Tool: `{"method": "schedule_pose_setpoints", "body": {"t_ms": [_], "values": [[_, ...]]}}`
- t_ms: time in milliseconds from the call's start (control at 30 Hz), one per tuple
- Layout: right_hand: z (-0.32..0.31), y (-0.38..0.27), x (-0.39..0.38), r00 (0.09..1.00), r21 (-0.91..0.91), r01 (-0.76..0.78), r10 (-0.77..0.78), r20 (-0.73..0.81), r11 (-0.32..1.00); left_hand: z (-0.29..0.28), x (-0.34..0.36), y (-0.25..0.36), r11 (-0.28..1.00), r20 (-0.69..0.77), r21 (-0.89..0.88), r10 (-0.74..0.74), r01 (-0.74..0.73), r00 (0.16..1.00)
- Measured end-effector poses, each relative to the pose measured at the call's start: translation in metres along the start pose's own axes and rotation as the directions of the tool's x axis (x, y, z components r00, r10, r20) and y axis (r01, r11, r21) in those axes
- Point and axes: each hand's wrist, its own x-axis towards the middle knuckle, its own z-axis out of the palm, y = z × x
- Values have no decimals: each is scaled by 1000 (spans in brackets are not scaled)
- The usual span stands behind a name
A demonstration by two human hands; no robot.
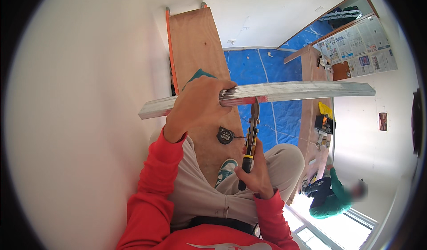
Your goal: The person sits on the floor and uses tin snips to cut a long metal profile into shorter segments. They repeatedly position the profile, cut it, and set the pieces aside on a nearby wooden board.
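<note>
One metal profile (311, 89) is stretching across the middle of the frame, and the left grip (200, 99) is clasping it left of centre. Below centre, the right grip (259, 172) is grasping snips (251, 139), whose tip is showing at the profile's lower edge. A black tape measure (225, 135) is lying on the wooden board (193, 36).

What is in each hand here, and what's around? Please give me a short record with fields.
Left hand: gripping a metal bar
Right hand: holding snips by the handles
Snips' position: blade end at the bar's near edge, by a red mark; whether they are cutting, I cannot tell
Below the bar: black tape measure on a wooden plank
Floor: blue sheet
Other person: green top, at lower right
</note>
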Motion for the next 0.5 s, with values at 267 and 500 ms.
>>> {"method": "schedule_pose_setpoints", "body": {"t_ms": [267, 500], "values": [[9, 9, 2, 1000, -83, 5, -6, -6, 997, 3, -1, 0, 998, -1, -29, 51, -51, 999], [14, 17, 4, 998, -35, 46, -47, -28, 998, 2, -1, -6, 996, 19, 76, 53, -54, 998]]}}
